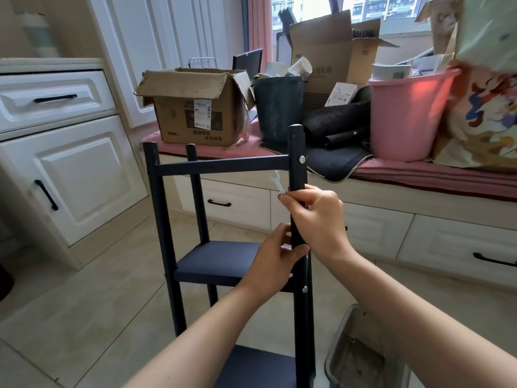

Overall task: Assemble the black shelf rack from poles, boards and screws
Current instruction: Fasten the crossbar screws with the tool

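Note:
The black shelf rack (pixel 223 165) stands upright on the tiled floor, with a top board, a middle board (pixel 218 259) and a lower board (pixel 257 365) between black poles. Silver screw heads (pixel 302 159) show on the near right pole (pixel 297 152). My right hand (pixel 316 217) grips that pole below the top board and also holds a small white wrench (pixel 277 183) sticking up to the left. My left hand (pixel 275 261) holds the same pole just below, thumb across its front.
A window seat behind the rack carries a cardboard box (pixel 195 107), a dark bin (pixel 279 107) and a pink bucket (pixel 405 116). White cabinets (pixel 70 177) stand at left. A metal tray (pixel 361 357) lies on the floor at lower right.

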`<state>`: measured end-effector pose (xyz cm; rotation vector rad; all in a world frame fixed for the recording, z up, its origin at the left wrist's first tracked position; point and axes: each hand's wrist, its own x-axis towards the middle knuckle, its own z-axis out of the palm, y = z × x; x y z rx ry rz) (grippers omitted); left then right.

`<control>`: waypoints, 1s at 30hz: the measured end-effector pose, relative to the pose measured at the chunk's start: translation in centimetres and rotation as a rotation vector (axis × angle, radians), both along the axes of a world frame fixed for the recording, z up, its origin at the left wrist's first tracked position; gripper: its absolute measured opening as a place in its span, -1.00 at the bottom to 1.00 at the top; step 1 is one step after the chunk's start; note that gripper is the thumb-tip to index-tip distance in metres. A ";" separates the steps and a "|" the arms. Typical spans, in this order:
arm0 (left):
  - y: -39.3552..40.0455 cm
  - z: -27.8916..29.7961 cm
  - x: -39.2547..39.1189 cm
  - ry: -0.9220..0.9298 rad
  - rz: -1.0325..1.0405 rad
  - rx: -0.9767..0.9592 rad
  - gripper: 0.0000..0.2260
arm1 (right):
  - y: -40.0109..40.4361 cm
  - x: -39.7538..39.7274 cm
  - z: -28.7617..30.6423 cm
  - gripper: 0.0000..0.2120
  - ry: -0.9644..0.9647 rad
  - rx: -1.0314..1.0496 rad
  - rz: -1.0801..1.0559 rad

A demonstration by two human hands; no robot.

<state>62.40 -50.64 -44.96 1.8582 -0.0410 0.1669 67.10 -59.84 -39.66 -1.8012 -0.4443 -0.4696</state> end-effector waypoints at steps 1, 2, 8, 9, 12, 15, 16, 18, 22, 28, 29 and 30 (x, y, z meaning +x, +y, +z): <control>0.1 0.5 -0.1 0.008 -0.016 0.000 -0.84 | -0.1 -0.1 0.2 -0.93 -0.014 0.015 0.016; 0.4 1.0 -0.1 0.020 -0.040 -0.006 -0.83 | -0.2 -0.1 0.5 -0.93 -0.027 0.030 0.035; 3.1 3.4 -1.1 0.100 -0.160 -0.103 -0.77 | -0.2 -1.1 1.5 -0.92 -0.009 0.117 0.178; 3.5 3.6 -1.2 0.083 -0.148 -0.117 -0.78 | -0.1 -1.3 1.6 -0.92 0.002 0.129 0.211; 4.7 3.9 -1.8 0.032 -0.092 -0.101 -0.83 | 0.4 -1.6 1.9 -0.92 0.048 0.163 0.318; 5.6 3.9 -2.3 -0.014 -0.032 -0.152 -0.86 | 0.8 -1.5 2.0 -0.86 0.092 0.224 0.367; 5.9 3.9 -2.4 -0.032 -0.007 -0.158 -0.87 | 1.0 -1.5 2.0 -0.85 0.102 0.247 0.369; 6.4 3.8 -2.6 -0.064 0.043 -0.176 -0.86 | 1.2 -1.3 1.9 -0.82 0.125 0.284 0.360; 7.8 3.6 -2.7 -0.116 0.134 -0.096 -0.79 | 1.5 -0.7 1.6 -0.86 0.159 0.304 0.289; 7.4 3.0 -2.3 -0.228 0.229 -0.080 -0.67 | 2.4 0.1 0.7 -0.88 0.206 0.265 0.232; 7.3 2.8 -2.3 -0.234 0.244 -0.094 -0.65 | 2.5 0.2 0.6 -0.89 0.211 0.268 0.223; 7.1 2.7 -2.3 -0.234 0.253 -0.111 -0.64 | 2.6 0.2 0.5 -0.91 0.212 0.267 0.215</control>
